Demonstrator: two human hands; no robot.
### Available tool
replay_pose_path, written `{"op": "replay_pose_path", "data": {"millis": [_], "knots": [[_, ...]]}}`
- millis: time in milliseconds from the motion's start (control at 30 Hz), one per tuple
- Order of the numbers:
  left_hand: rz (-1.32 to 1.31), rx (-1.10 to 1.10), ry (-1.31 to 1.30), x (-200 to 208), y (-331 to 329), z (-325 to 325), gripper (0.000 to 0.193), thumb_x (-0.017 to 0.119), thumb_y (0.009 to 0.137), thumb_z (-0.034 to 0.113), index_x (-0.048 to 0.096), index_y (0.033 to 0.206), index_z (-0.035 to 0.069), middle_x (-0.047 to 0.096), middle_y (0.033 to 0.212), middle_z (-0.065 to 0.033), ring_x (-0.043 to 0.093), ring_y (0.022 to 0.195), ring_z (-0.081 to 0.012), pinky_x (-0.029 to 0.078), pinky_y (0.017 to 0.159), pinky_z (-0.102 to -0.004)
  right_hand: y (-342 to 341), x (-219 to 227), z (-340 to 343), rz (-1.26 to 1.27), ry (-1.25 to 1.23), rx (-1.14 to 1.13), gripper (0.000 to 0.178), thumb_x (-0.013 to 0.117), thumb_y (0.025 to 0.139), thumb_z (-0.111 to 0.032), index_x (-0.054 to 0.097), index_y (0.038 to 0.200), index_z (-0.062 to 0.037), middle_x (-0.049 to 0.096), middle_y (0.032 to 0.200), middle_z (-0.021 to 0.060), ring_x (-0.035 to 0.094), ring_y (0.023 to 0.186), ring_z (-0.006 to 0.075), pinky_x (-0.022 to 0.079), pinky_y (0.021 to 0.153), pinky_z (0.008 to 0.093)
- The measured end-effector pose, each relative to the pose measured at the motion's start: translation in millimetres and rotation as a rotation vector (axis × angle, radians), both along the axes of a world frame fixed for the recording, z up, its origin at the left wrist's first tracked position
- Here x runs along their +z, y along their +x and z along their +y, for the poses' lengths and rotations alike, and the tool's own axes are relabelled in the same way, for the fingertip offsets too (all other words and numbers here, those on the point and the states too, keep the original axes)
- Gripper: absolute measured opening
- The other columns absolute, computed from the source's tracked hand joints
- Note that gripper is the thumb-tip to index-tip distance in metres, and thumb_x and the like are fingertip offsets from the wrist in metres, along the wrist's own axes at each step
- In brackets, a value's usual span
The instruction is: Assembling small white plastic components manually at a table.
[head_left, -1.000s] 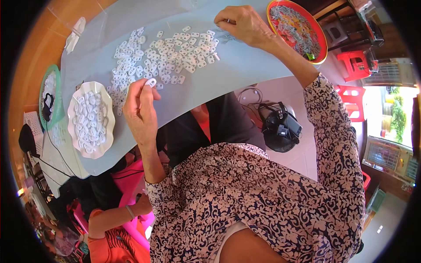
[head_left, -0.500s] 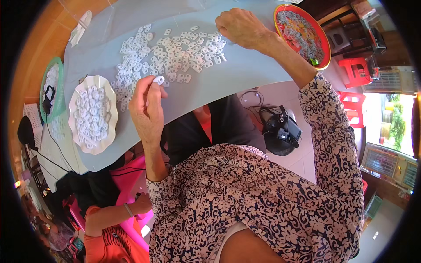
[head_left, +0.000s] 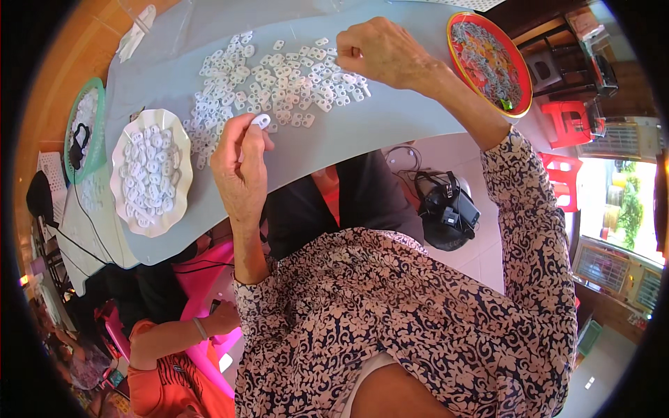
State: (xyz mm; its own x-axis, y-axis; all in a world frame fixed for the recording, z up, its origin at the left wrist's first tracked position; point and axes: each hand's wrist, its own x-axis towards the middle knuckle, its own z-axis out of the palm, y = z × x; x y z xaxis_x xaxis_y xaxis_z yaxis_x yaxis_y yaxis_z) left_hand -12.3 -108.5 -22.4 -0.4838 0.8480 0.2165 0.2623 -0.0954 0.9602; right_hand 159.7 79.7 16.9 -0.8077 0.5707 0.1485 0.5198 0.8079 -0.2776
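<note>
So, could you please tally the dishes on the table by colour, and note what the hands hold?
White scalloped dish of white pieces: 1
Green-rimmed dish: 1
Red-rimmed dish: 1
Total dishes: 3
White piece pinched in the left hand: 1
The right hand rests at the loose pile of white pieces, too many to count.

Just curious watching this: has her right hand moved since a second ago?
Yes. The right hand has drawn back from the red tray onto the pile of white pieces.
</note>
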Motion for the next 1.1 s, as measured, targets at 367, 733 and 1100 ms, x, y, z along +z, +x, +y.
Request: {"op": "replay_pose_path", "data": {"millis": [367, 733, 1100], "knots": [[-0.018, -0.019, -0.019, 3, 3, 1, 0.015, 0.049, 0.088, 0.007, 0.059, 0.096, -0.001, 0.053, 0.064, -0.0008, 0.041, 0.057, -0.0044, 0.031, 0.051, -0.0200, -30, -28, 50, 0.012, 0.044, 0.147, 0.014, 0.052, 0.080, -0.010, 0.064, 0.086, -0.0067, 0.062, 0.082, 0.0127, 0.060, 0.080, 0.0311, 0.049, 0.073, 0.0405], [-0.034, -0.021, 0.008, -1, 2, 0, 0.015, 0.050, 0.089, 0.009, 0.059, 0.096, 0.000, 0.053, 0.065, 0.0002, 0.043, 0.059, -0.0038, 0.032, 0.052, -0.0195, -40, -22, 64, -0.045, 0.015, 0.233, 0.010, 0.057, 0.069, -0.014, 0.058, 0.067, -0.0041, 0.061, 0.070, 0.0170, 0.059, 0.071, 0.0347, 0.046, 0.068, 0.0438], [0.185, 0.120, -0.026, -5, 4, 7, 0.012, 0.054, 0.087, 0.007, 0.060, 0.093, -0.001, 0.056, 0.071, -0.0061, 0.050, 0.062, -0.0128, 0.041, 0.058, -0.0263, -14, -13, -16, 0.355, -0.321, 0.099, 0.014, 0.064, 0.081, -0.011, 0.064, 0.092, -0.0021, 0.065, 0.072, 0.0075, 0.060, 0.063, 0.0119, 0.049, 0.059, 0.0270]]}}
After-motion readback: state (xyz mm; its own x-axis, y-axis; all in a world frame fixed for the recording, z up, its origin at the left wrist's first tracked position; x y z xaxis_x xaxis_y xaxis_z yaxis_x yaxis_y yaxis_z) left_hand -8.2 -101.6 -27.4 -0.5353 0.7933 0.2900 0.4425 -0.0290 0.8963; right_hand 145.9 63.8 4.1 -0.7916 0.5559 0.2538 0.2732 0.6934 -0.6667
